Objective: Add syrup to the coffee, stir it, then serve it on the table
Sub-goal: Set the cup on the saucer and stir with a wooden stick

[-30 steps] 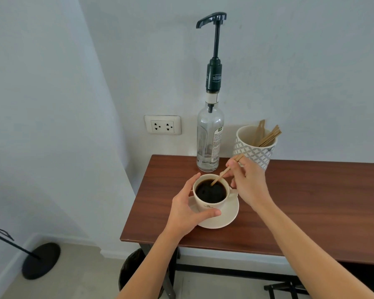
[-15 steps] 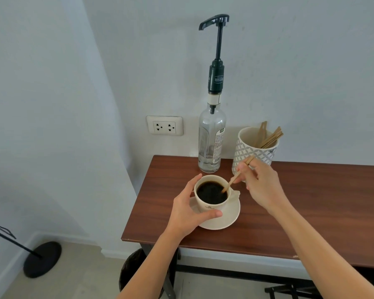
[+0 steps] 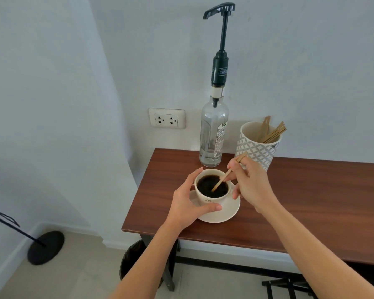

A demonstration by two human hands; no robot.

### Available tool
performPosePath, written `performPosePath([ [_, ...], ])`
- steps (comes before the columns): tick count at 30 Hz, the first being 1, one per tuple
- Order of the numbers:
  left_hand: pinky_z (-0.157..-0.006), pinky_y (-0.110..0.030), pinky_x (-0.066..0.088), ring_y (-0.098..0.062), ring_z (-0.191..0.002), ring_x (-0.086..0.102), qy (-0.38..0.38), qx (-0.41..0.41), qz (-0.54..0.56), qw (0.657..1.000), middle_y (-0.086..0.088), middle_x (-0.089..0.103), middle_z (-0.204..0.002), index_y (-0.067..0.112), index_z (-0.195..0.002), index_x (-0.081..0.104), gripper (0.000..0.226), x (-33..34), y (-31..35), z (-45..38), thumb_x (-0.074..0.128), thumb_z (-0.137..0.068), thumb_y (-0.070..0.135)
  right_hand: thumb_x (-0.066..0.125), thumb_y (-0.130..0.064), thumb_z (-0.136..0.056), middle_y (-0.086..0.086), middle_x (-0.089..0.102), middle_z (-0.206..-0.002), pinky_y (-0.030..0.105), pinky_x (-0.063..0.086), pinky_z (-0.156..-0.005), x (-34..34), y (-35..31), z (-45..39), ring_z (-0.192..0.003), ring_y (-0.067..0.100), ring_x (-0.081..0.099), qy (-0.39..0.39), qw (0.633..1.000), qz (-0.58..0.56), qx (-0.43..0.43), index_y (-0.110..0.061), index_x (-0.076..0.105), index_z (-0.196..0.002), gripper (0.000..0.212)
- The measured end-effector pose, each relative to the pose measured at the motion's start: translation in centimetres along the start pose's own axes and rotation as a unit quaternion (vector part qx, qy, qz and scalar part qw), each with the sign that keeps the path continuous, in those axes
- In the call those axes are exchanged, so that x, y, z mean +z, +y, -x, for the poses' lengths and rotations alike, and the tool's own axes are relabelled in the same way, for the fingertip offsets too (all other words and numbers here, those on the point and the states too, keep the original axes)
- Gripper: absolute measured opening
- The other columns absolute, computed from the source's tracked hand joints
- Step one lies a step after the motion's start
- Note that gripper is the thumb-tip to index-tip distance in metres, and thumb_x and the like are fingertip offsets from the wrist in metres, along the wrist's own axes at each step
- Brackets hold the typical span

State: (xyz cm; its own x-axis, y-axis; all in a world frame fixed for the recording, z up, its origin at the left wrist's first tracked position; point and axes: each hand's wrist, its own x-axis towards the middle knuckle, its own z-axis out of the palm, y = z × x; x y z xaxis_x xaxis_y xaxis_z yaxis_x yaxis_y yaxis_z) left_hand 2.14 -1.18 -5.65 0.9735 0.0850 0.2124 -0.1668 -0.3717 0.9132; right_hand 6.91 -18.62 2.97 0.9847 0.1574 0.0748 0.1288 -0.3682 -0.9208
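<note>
A cream coffee cup (image 3: 212, 199) full of black coffee stands on a cream saucer (image 3: 227, 213) near the left end of the brown table (image 3: 300, 203). My left hand (image 3: 187, 205) wraps around the cup's left side, thumb across its front. My right hand (image 3: 249, 184) pinches a wooden stir stick (image 3: 219, 184) whose lower end dips into the coffee. Behind the cup, against the wall, is the clear syrup bottle (image 3: 213, 134) with a tall dark pump.
A patterned white cup (image 3: 256, 148) holding several wooden stir sticks stands to the right of the bottle. A wall socket (image 3: 166, 118) is left of the bottle. A dark bin (image 3: 131, 264) sits under the table's left end, and a black stand base (image 3: 45, 248) rests on the floor.
The stir stick's tip has swept around inside the cup, from the middle to the right rim and back. My right hand shifted with it. My left hand has kept its hold.
</note>
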Motion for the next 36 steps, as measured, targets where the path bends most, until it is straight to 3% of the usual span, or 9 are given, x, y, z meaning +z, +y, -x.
performPosePath([
  [3, -0.099, -0.002, 0.036, 0.007, -0.125, 0.051, -0.004, -0.001, -0.003, 1.0, 0.033, 0.06, -0.125, 0.051, -0.133, 0.04, 0.092, 0.0, 0.2, 0.1, 0.094, -0.062, 0.03, 0.046, -0.026, -0.103, 0.0, 0.076, -0.083, 0.029, 0.052, -0.046, 0.1, 0.0, -0.5, -0.034, 0.019, 0.058, 0.039, 0.999, 0.017, -0.018, -0.017, 0.059, -0.092, 0.019],
  [10, -0.109, -0.021, 0.039, 0.004, -0.128, 0.05, -0.004, -0.017, -0.001, 1.0, 0.023, 0.061, -0.129, 0.045, -0.138, 0.04, 0.095, -0.1, 0.6, 0.1, 0.094, -0.06, 0.033, 0.045, -0.025, -0.103, -0.011, 0.073, -0.079, 0.015, 0.048, -0.046, -2.1, -0.4, 0.8, -0.03, 0.009, 0.054, 0.038, 0.992, 0.078, -0.09, -0.015, 0.059, -0.092, 0.02],
  [14, -0.104, -0.008, 0.036, 0.013, -0.125, 0.049, -0.011, -0.045, 0.013, 0.999, 0.023, 0.059, -0.128, 0.037, -0.143, 0.037, 0.101, 0.0, 1.1, 0.4, 0.095, -0.062, 0.022, 0.046, -0.025, -0.102, -0.014, 0.071, -0.083, 0.013, 0.046, -0.045, -2.3, -1.6, 1.9, -0.035, 0.011, 0.059, 0.063, 0.983, 0.101, -0.14, -0.017, 0.06, -0.095, 0.017],
  [19, -0.119, -0.034, 0.027, -0.006, -0.145, 0.033, -0.07, -0.031, -0.049, 0.996, 0.011, 0.042, -0.154, 0.034, -0.155, 0.022, 0.117, -2.5, 2.1, 0.5, 0.092, -0.061, 0.041, 0.046, -0.027, -0.102, -0.014, 0.071, -0.084, 0.012, 0.047, -0.046, -2.8, -2.7, 2.8, -0.039, 0.015, 0.062, 0.093, 0.977, 0.128, -0.145, -0.023, 0.059, -0.094, 0.016],
  [23, -0.11, -0.009, 0.028, 0.002, -0.138, 0.04, -0.002, 0.032, -0.07, 0.997, 0.014, 0.049, -0.148, 0.034, -0.152, 0.032, 0.088, -7.7, 1.4, 0.8, 0.078, -0.078, 0.045, 0.045, -0.032, -0.102, -0.015, 0.071, -0.081, 0.023, 0.049, -0.051, -2.6, -3.2, 3.0, -0.04, 0.014, 0.062, 0.162, 0.97, 0.131, -0.129, -0.023, 0.061, -0.094, 0.02],
  [26, -0.107, -0.008, 0.035, 0.002, -0.128, 0.051, 0.113, 0.061, -0.066, 0.99, 0.012, 0.058, -0.134, 0.022, -0.141, 0.051, 0.057, -13.3, -0.7, 0.4, 0.07, -0.089, 0.036, 0.043, -0.042, -0.097, -0.006, 0.073, -0.078, 0.027, 0.046, -0.046, -2.4, -3.7, 2.7, -0.029, 0.01, 0.052, 0.249, 0.967, 0.009, -0.049, -0.033, 0.059, -0.082, 0.024],
  [29, -0.103, -0.01, 0.038, -0.006, -0.123, 0.054, 0.192, 0.036, -0.101, 0.975, 0.003, 0.061, -0.131, 0.015, -0.135, 0.056, 0.043, -19.8, -5.4, 0.1, 0.062, -0.096, 0.032, 0.041, -0.041, -0.096, -0.002, 0.068, -0.071, 0.017, 0.046, -0.048, -0.6, -5.2, 4.5, -0.047, 0.004, 0.057, 0.282, 0.95, -0.133, -0.001, -0.022, 0.062, -0.088, 0.029],
  [31, -0.107, -0.027, 0.043, -0.013, -0.126, 0.053, 0.203, -0.007, -0.124, 0.971, -0.003, 0.058, -0.134, 0.013, -0.137, 0.055, 0.041, -23.8, -9.1, 0.0, 0.058, -0.099, 0.029, 0.041, -0.031, -0.1, 0.0, 0.065, -0.072, 0.015, 0.05, -0.054, 2.8, -5.9, 5.8, -0.057, 0.005, 0.059, 0.276, 0.948, -0.159, 0.009, -0.01, 0.063, -0.095, 0.031],
  [36, -0.112, -0.044, 0.039, -0.027, -0.139, 0.039, 0.143, -0.046, -0.185, 0.971, -0.013, 0.039, -0.149, 0.009, -0.144, 0.046, 0.047, -30.4, -16.3, -1.3, 0.051, -0.102, 0.028, 0.05, -0.045, -0.098, -0.001, 0.078, -0.076, 0.017, 0.045, -0.04, 15.7, -9.1, 6.3, -0.041, 0.008, 0.058, 0.287, 0.929, -0.227, 0.051, -0.027, 0.057, -0.083, 0.024],
])
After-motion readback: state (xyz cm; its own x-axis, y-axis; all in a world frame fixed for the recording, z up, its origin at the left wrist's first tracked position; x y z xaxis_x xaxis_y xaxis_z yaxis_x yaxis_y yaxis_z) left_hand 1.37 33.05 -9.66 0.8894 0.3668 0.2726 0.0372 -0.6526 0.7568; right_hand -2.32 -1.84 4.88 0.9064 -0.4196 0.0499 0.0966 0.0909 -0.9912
